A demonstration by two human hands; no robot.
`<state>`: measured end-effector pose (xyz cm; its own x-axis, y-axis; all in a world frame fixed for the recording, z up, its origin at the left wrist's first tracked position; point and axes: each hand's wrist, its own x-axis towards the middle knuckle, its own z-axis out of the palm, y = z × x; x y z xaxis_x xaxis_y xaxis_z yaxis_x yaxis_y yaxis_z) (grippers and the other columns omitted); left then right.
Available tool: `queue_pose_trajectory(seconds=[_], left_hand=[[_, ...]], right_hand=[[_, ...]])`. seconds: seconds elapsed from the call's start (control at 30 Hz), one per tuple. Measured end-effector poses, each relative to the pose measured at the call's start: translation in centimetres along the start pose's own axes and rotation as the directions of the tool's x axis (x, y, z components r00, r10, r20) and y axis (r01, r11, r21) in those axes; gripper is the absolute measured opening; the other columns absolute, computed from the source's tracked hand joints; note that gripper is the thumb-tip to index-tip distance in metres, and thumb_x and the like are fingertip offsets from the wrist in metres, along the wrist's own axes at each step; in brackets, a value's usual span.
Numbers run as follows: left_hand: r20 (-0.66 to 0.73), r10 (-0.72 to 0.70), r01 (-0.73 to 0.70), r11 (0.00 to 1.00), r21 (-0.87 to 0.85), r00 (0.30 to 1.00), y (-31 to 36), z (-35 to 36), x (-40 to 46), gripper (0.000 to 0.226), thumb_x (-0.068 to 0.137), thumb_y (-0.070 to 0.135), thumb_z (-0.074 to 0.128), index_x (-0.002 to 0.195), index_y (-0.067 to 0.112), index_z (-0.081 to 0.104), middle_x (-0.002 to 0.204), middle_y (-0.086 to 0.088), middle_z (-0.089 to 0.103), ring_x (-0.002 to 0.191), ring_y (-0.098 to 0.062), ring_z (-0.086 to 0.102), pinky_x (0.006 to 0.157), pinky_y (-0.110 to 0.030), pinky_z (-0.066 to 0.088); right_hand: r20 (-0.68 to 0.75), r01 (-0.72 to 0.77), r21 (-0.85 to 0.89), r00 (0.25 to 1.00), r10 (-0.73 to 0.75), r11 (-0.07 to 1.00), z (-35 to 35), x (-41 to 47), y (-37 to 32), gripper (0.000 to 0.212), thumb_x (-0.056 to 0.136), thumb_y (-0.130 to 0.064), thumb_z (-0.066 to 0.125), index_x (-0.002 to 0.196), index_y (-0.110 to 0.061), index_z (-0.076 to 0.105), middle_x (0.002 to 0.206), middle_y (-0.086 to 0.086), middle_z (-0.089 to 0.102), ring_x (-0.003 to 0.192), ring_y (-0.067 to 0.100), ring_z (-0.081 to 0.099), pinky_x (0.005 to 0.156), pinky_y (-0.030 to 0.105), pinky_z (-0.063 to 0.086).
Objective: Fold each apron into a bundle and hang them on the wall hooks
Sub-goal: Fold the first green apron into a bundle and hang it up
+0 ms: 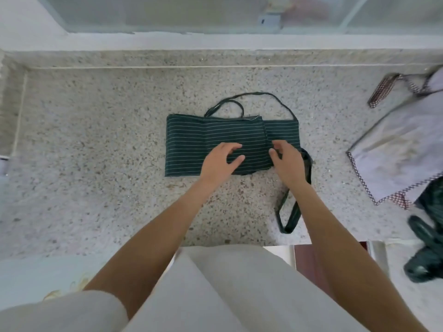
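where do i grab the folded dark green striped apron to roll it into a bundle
Take the dark green striped apron by its short right-hand end, coming from the right, where the right hand already sits. It lies flat as a long band, and a fold edge crosses it there. The left hand can press the middle flat. Keep the loose dark strap clear.

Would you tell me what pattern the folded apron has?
Dark green apron with thin pale horizontal stripes, head view.

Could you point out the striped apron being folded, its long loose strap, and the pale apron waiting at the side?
Green striped apron (191, 140): head view, on the folded panel's left half.
Loose strap (291, 218): head view, on the loop's lower part.
Pale apron (395, 149): head view, mid-cloth.
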<state>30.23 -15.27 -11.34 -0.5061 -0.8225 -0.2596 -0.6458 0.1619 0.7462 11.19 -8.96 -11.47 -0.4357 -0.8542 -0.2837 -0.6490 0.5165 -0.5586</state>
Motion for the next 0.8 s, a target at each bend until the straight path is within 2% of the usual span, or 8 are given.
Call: queue_pose_trajectory(seconds=[0.07,0.13,0.23,0.33,0.5,0.67,0.73,0.8], left_hand=[[-0.183,0.041,-0.016,0.991,0.136,0.982,-2.7,-2.0,-1.1,0.043,0.089,0.038,0.059,0.128,0.022,0.052,0.129,0.0,0.052,0.119,-0.02,0.047,0.101,-0.037,0.038],[-0.3,-0.055,0.132,0.961,0.242,0.952,-5.3,-3.9,-2.3,0.06,0.084,0.042,0.063,0.136,0.021,0.042,0.139,-0.005,0.042,0.127,-0.026,0.036,0.105,-0.044,0.031],[-0.299,-0.326,0.393,0.898,0.199,0.897,-8.1,-5.6,-3.7,0.088,0.077,0.054,0.066,0.144,0.016,0.025,0.143,-0.013,0.03,0.132,-0.032,0.028,0.108,-0.047,0.027],[-0.228,-0.44,0.479,0.862,0.165,0.869,-9.4,-6.1,-4.2,0.095,0.074,0.062,0.064,0.144,0.013,0.024,0.135,-0.015,0.035,0.126,-0.033,0.035,0.103,-0.045,0.036],[-0.147,-0.449,0.453,0.892,-0.008,0.882,-9.4,-6.7,-4.0,0.09,0.068,0.053,0.075,0.14,0.019,0.031,0.131,-0.011,0.037,0.115,-0.027,0.048,0.097,-0.043,0.044],[-0.11,-0.312,0.304,0.949,-0.08,0.944,-9.6,-5.9,-4.3,0.099,0.06,0.017,0.085,0.139,0.025,0.026,0.131,-0.013,0.033,0.118,-0.028,0.044,0.102,-0.044,0.041],[-0.181,-0.344,0.307,0.929,-0.206,0.921,-9.2,-5.7,-4.3,0.09,0.066,0.016,0.081,0.138,0.029,0.029,0.122,-0.006,0.048,0.107,-0.02,0.054,0.089,-0.037,0.052],[-0.218,-0.405,0.318,0.883,-0.345,0.888,-8.6,-5.6,-4.1,0.077,0.074,0.013,0.076,0.136,0.028,0.034,0.109,0.005,0.056,0.092,-0.007,0.059,0.069,-0.018,0.053]], right_hand=[[0.016,-0.007,-0.018,1.0,0.007,1.0,0.3,0.9,-0.6,0.04,0.096,-0.032,0.048,0.131,-0.013,0.046,0.122,0.008,0.058,0.107,0.023,0.056,0.086,0.037,0.048],[0.033,-0.05,-0.046,0.998,0.051,0.998,0.7,1.9,-1.0,0.044,0.096,-0.035,0.048,0.134,-0.014,0.04,0.124,0.01,0.054,0.104,0.024,0.056,0.078,0.032,0.045],[0.06,-0.113,-0.009,0.992,0.113,0.994,1.2,3.3,-1.4,0.049,0.095,-0.035,0.051,0.136,-0.012,0.037,0.125,0.013,0.054,0.106,0.027,0.055,0.077,0.033,0.044],[0.065,-0.153,0.056,0.987,0.15,0.987,1.4,4.2,-2.1,0.05,0.095,-0.032,0.052,0.136,-0.009,0.035,0.118,0.013,0.059,0.102,0.028,0.058,0.074,0.033,0.044],[0.081,-0.068,0.03,0.995,0.066,0.997,2.0,5.0,-3.5,0.051,0.095,-0.02,0.054,0.14,-0.017,0.031,0.089,0.009,0.06,0.083,0.03,0.062,0.058,0.031,0.04],[-0.015,0.054,0.033,0.998,-0.053,0.998,1.6,4.8,-3.5,0.058,0.091,-0.01,0.057,0.141,-0.021,0.031,0.121,0.007,0.059,0.102,0.025,0.059,0.076,0.031,0.045],[-0.022,0.068,0.027,0.998,-0.067,0.997,1.7,4.7,-3.3,0.056,0.091,-0.011,0.057,0.14,-0.023,0.033,0.125,0.006,0.057,0.106,0.025,0.058,0.08,0.035,0.047],[-0.036,0.089,0.028,0.996,-0.088,0.996,1.3,4.5,-3.3,0.053,0.092,-0.012,0.056,0.139,-0.025,0.036,0.127,0.005,0.055,0.109,0.023,0.055,0.083,0.033,0.046]])
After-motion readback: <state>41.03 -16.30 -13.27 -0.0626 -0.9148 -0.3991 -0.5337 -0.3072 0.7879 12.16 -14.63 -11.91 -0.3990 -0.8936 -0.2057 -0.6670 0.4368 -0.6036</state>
